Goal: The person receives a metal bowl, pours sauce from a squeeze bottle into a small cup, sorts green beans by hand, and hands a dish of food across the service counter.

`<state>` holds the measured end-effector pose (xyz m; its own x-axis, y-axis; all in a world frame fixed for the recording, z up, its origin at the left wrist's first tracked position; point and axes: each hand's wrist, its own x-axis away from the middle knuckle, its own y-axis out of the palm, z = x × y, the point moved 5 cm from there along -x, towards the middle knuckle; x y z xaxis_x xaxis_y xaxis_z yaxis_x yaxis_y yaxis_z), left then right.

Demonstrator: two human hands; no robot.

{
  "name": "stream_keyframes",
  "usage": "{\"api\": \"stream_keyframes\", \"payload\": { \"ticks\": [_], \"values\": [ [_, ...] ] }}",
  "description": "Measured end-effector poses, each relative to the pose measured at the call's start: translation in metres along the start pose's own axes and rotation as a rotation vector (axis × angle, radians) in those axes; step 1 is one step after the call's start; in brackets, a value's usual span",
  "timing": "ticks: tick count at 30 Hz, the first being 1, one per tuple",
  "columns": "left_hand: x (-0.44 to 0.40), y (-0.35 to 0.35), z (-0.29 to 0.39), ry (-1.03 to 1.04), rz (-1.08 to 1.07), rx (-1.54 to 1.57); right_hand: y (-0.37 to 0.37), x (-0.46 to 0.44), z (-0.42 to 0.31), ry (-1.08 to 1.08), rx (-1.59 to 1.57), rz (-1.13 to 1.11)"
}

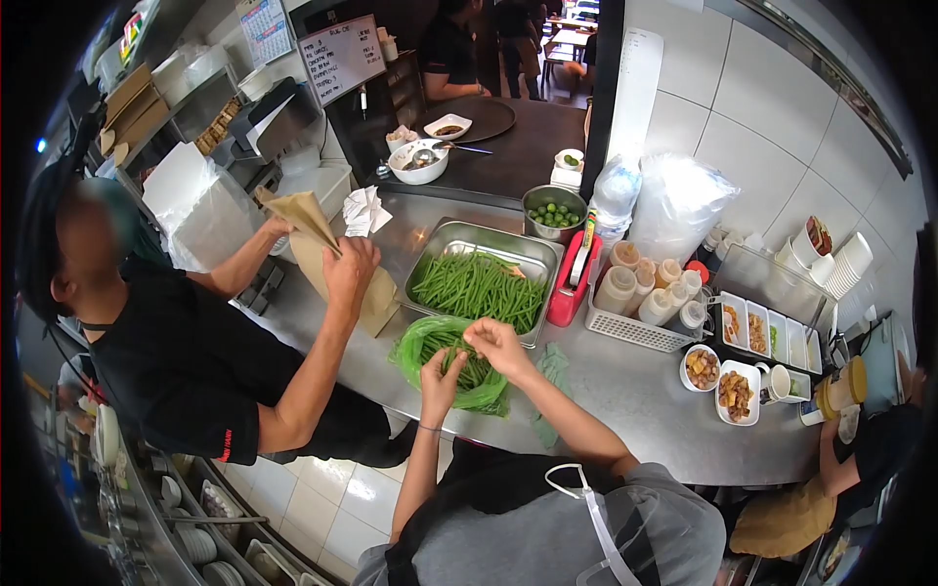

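My left hand is closed in a pinch over the open green plastic bag, which holds green beans. Close beside it, my right hand pinches too, fingertips turned toward the left ones. A green bean appears to be held between the two hands, mostly hidden by the fingers. Just beyond the bag, a steel tray holds a large heap of green beans. A crumpled green cloth lies to the right of the bag.
At left, a co-worker holds a brown paper bag. A steel pot of green citrus, a red tape dispenser and a basket of bottles stand behind and right. Food bowls sit farther right, near another person.
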<state>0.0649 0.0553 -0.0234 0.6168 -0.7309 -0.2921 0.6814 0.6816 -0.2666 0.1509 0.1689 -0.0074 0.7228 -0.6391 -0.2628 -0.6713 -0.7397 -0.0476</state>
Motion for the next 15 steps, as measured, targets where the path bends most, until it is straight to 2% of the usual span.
{"api": "stream_keyframes", "payload": {
  "ticks": [1,3,6,11,14,15],
  "values": [
    [0.003,0.002,-0.007,-0.099,-0.007,0.187,0.007,0.0,0.019,0.245,-0.406,0.018],
    [0.003,-0.006,-0.013,-0.107,0.075,0.187,0.01,-0.001,0.036,0.258,-0.467,0.075],
    [0.0,-0.028,-0.015,-0.094,0.222,0.117,0.009,0.002,0.045,0.07,0.202,-0.083],
    [0.003,-0.047,-0.014,-0.127,0.353,-0.08,0.024,0.019,0.05,0.2,0.138,-0.248],
    [0.006,-0.042,-0.032,-0.043,0.416,0.043,0.028,0.023,0.045,0.181,0.154,-0.183],
    [0.007,-0.043,-0.026,-0.043,0.418,0.043,0.025,0.021,0.035,0.046,0.171,-0.077]
  ]
}}
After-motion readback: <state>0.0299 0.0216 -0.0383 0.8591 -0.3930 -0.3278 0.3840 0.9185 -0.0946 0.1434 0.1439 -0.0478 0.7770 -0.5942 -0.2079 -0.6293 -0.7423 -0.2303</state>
